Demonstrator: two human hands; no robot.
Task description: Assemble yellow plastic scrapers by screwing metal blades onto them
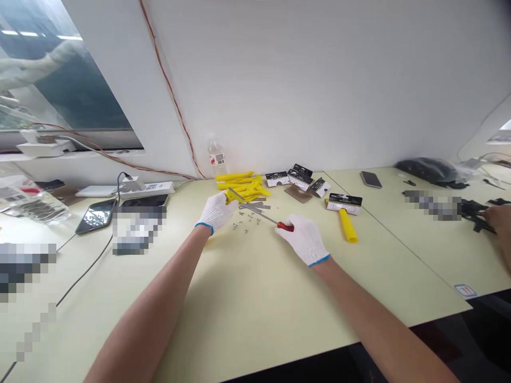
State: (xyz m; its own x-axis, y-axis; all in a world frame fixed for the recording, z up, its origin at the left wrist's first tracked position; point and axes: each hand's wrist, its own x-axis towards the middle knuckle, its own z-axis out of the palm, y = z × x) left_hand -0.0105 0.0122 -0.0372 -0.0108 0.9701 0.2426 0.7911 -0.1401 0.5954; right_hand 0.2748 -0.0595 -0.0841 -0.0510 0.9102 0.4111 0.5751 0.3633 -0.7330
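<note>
In a white glove with a blue cuff, my left hand [219,210] is closed on a yellow plastic handle [230,195], mostly hidden by the fingers. My right hand [305,238], gloved alike, grips a screwdriver [286,226] by its red handle. The screwdriver's thin shaft slants up and left toward the yellow handle; whether its tip touches is too small to tell. Beneath and between the hands lie flat metal blades [261,206] and several small screws [246,231]. Just behind them is a heap of yellow plastic handles [239,183].
Black-and-white packaging cards [300,178] lie near the wall, beside a clear bottle [216,154]. A yellow-handled tool in a card sleeve [348,226] rests at right. Phones [96,215] and a power strip [154,188] are at left. Another person's hand [497,221] is at the far right.
</note>
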